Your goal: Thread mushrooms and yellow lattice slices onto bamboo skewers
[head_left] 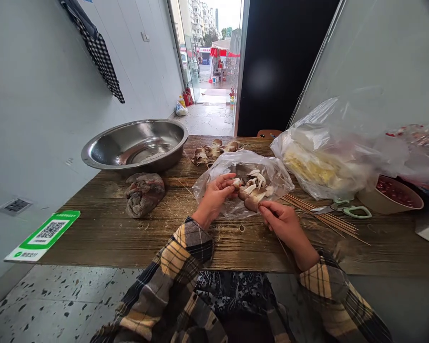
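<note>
My left hand [217, 196] is closed, pinching a small piece of oyster mushroom [237, 183] between thumb and fingers. Closed as well, my right hand [284, 225] grips a thin bamboo skewer [283, 248], whose lower end sticks out below the palm. Brown-capped oyster mushrooms [252, 202] sit at that hand's fingertips; whether the skewer runs through them is hidden. Both hands are over the near side of an open clear plastic bag [211, 172], which holds more mushrooms [259, 178]. Behind the bag lies a cluster of mushrooms [216, 151] on the wooden table [146, 245].
A steel basin [136, 143] and a grey-brown cloth [145, 193] are on the left, with a QR-code card [45, 236]. On the right are loose skewers [331, 221], green-handled scissors [357, 211], a tub of red contents [398, 193] and a filled plastic bag [318, 162].
</note>
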Motion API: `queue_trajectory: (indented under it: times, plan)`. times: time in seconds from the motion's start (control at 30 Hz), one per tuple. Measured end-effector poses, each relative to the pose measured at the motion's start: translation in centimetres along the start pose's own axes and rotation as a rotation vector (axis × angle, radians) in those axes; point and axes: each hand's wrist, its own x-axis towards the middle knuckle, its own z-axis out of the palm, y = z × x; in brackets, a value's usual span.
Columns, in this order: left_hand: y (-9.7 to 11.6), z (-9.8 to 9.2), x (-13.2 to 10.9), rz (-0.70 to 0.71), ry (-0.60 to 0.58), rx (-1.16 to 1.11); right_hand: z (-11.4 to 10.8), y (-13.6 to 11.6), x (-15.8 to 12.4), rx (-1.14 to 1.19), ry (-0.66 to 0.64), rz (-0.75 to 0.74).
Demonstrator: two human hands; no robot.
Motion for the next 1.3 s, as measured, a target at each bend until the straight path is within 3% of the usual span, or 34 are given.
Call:
queue_trajectory:
  times: [0.33, 0.53, 0.67, 1.3]
  plan:
    - [-0.27, -0.01, -0.25, -0.059, -0.111, -0.059, 0.15, -0.19, 0.11, -0.141, -0.045, -0.041]
    - [-0.33, -0.18, -0.16, 0.022, -0.063, 0.02, 0.18, 0.17, 0.08, -0.147, -0.063, -0.044]
    - [-0.33, -0.23, 0.05, 0.102, 0.032, 0.137, 0.19, 0.11, 0.04, -0.125, -0.06, -0.019]
    - [-0.37, 0.0, 0.0, 0.013, 0.047, -0.082, 0.51, -0.28, -0.21, -0.125, -0.109, -0.006]
